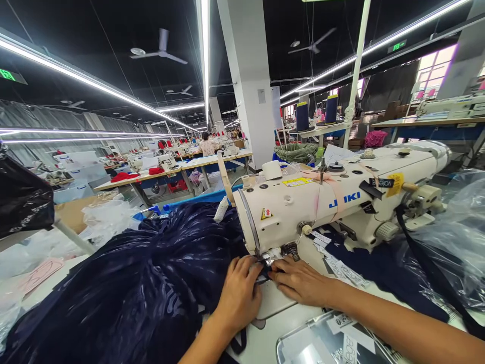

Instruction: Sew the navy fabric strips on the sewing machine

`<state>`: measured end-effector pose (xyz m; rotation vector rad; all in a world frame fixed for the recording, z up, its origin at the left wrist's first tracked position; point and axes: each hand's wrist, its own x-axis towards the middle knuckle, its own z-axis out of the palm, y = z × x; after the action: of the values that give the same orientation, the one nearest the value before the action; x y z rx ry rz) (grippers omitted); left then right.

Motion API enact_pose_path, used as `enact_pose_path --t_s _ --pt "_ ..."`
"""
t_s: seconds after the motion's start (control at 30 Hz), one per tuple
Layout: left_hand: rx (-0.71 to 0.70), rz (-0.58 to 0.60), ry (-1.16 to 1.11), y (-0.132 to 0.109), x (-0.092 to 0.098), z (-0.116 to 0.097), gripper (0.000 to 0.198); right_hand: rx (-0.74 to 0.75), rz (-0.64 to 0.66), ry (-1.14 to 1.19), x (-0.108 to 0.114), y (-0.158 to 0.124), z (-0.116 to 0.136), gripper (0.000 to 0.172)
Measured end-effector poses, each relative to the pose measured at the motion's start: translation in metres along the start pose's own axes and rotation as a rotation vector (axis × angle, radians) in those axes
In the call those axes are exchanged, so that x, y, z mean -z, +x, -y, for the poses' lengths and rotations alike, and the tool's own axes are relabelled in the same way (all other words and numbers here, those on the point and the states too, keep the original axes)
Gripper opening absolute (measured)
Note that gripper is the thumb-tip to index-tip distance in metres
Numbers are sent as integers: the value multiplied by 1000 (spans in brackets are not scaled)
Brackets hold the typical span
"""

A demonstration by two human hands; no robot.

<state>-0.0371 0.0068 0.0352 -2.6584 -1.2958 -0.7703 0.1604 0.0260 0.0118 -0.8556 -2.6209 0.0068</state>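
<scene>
1. While left hand [240, 290] touched dark fabric [264, 275] below the sewing machine [333, 194] head, right hand [299, 280] sat opposite.
2. Fingers [239, 265] bent down; couldn't tell if clamped.
3. Navy pile [151, 273] lay left.

Dark navy fabric [265, 273], largely hidden by the fingers [252, 273], lies beneath the white sewing machine's head [250, 220].

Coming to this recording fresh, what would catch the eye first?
First, the big navy heap fills the lower left. Then the white sewing machine, right of centre, with the left hand and right hand close together below its left end. Behind it stand two thread cones.
</scene>
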Motion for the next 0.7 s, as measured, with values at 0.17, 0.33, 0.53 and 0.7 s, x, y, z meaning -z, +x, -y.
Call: enact_pose_path --t_s 0.17,0.33,0.53,0.7 --pt "-134 57 79 -10 -11 -6 35 -42 -49 148 -6 0 -9 28" --pt "-165 111 143 -11 -9 0 41 4 -97 244 -7 1 -14 28" --pt "-291 -29 271 -27 -3 -17 21 76 -103 35 -3 -1 -8 26" --pt "-10 4 392 -37 0 -17 25 83 -112 22 -5 -2 -8 29"
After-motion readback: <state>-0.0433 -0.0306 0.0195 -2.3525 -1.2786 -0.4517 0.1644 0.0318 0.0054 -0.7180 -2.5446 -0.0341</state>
